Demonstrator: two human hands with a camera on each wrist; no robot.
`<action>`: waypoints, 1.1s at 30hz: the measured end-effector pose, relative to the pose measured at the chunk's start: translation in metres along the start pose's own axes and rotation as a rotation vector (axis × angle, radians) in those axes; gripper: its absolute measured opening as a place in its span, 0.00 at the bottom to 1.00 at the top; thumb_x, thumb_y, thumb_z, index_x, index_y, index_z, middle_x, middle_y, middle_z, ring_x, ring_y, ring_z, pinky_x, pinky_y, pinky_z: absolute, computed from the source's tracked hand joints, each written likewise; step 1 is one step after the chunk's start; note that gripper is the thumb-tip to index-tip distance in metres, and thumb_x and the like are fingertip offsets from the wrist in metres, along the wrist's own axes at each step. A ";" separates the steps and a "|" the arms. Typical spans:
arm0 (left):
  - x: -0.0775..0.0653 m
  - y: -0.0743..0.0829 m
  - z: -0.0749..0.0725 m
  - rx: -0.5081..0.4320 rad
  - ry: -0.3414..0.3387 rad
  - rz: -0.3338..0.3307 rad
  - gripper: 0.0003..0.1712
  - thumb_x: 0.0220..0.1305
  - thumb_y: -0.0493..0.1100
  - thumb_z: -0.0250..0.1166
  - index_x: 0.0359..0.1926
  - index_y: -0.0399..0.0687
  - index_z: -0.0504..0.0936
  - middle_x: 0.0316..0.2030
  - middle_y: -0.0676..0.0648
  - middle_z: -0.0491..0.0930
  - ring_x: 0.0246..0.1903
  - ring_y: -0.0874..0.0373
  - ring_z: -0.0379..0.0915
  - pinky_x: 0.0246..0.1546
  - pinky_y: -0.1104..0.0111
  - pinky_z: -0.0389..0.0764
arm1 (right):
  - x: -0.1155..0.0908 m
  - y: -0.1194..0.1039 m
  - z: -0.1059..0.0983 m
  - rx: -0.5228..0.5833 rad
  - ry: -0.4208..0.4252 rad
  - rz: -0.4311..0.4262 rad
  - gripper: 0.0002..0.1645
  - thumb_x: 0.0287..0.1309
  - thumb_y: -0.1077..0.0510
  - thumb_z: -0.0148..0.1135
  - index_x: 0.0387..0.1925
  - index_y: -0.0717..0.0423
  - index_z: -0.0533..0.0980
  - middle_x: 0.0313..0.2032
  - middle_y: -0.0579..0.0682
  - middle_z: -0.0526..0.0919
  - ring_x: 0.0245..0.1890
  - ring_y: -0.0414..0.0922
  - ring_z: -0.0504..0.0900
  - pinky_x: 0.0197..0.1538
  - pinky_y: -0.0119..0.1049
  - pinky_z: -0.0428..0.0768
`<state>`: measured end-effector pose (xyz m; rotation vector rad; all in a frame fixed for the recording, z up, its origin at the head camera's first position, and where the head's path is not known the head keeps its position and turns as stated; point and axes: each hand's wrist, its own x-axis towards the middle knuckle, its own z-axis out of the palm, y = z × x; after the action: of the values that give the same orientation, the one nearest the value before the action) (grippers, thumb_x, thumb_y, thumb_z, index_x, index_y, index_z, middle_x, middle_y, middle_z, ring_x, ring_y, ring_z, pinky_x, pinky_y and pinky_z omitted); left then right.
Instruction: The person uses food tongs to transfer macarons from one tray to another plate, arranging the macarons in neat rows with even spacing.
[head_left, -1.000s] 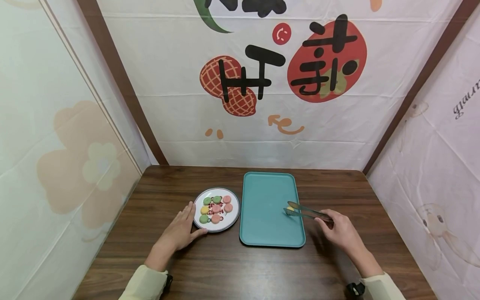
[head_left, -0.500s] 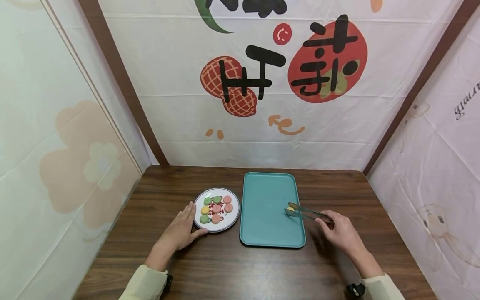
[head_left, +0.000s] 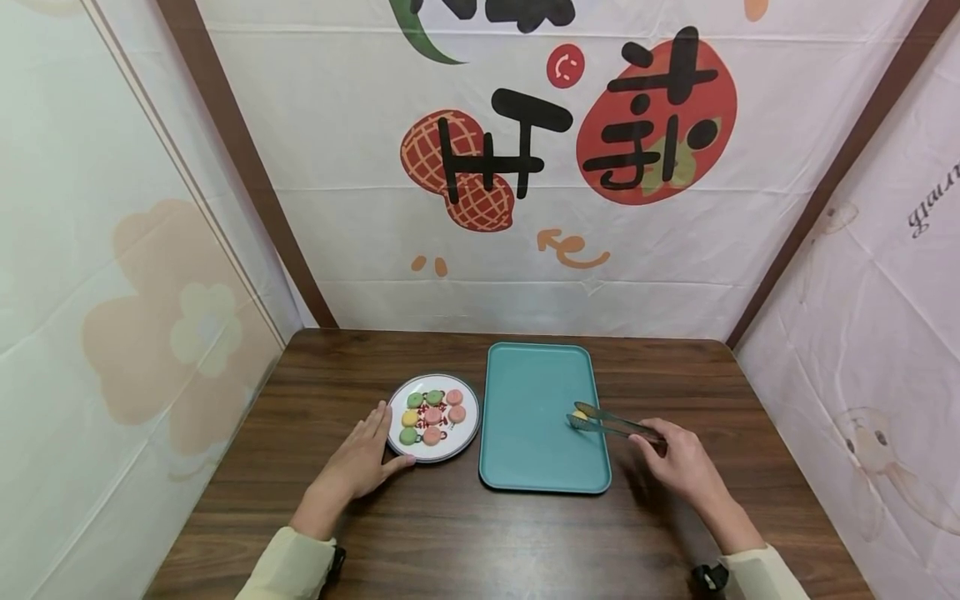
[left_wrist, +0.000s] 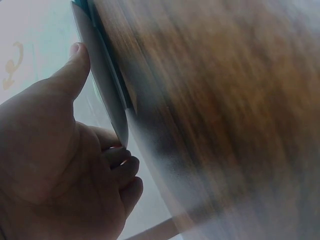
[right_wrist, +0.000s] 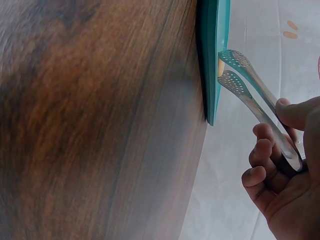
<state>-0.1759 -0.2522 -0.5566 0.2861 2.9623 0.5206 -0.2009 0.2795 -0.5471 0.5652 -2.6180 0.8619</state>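
Note:
My right hand (head_left: 678, 458) holds metal tongs (right_wrist: 255, 100), thumb on one side and fingers on the other. Between the perforated tips sits a small yellow macaron (head_left: 580, 415), at the right side of a teal tray (head_left: 536, 450). In the right wrist view the tips stand right at the tray, and the macaron shows only as a thin pale edge (right_wrist: 220, 67). My left hand (head_left: 360, 458) rests at the left rim of a round white plate (head_left: 457, 446), thumb and fingers spread along it. Green, pink and yellow macarons (head_left: 432, 415) lie on that plate.
Plate and tray stand side by side on a brown wooden table (head_left: 525, 542). Printed white cloth walls (head_left: 465, 304) rise behind the table and on both sides.

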 end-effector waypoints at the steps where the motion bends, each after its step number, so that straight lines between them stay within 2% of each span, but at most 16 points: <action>1: 0.000 0.000 0.000 -0.001 0.000 0.001 0.62 0.74 0.68 0.64 0.82 0.24 0.49 0.82 0.25 0.46 0.82 0.31 0.47 0.82 0.41 0.52 | 0.000 0.000 0.000 0.001 0.000 0.001 0.11 0.65 0.63 0.76 0.45 0.64 0.85 0.27 0.41 0.81 0.23 0.31 0.70 0.25 0.31 0.74; 16: 0.000 0.002 -0.001 0.006 -0.010 -0.008 0.61 0.75 0.67 0.65 0.82 0.24 0.49 0.83 0.25 0.46 0.82 0.32 0.46 0.82 0.41 0.52 | 0.004 -0.006 0.008 0.053 -0.024 0.004 0.11 0.68 0.62 0.75 0.48 0.64 0.85 0.30 0.43 0.85 0.25 0.32 0.74 0.26 0.32 0.78; 23: 0.000 0.002 -0.003 0.000 -0.021 -0.012 0.61 0.75 0.67 0.64 0.82 0.24 0.49 0.83 0.26 0.45 0.83 0.32 0.45 0.83 0.42 0.51 | 0.008 -0.008 0.011 0.070 -0.033 0.004 0.11 0.69 0.60 0.74 0.48 0.63 0.85 0.30 0.43 0.84 0.24 0.32 0.72 0.26 0.31 0.75; 33: -0.001 0.000 0.000 0.012 0.008 0.017 0.61 0.74 0.67 0.65 0.81 0.23 0.50 0.82 0.25 0.48 0.82 0.32 0.48 0.82 0.41 0.54 | 0.012 -0.016 0.016 0.096 -0.033 -0.013 0.12 0.67 0.62 0.75 0.49 0.63 0.86 0.33 0.46 0.87 0.26 0.31 0.77 0.27 0.32 0.81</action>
<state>-0.1754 -0.2521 -0.5562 0.3114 2.9746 0.5077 -0.2065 0.2548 -0.5466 0.6260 -2.6098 0.9871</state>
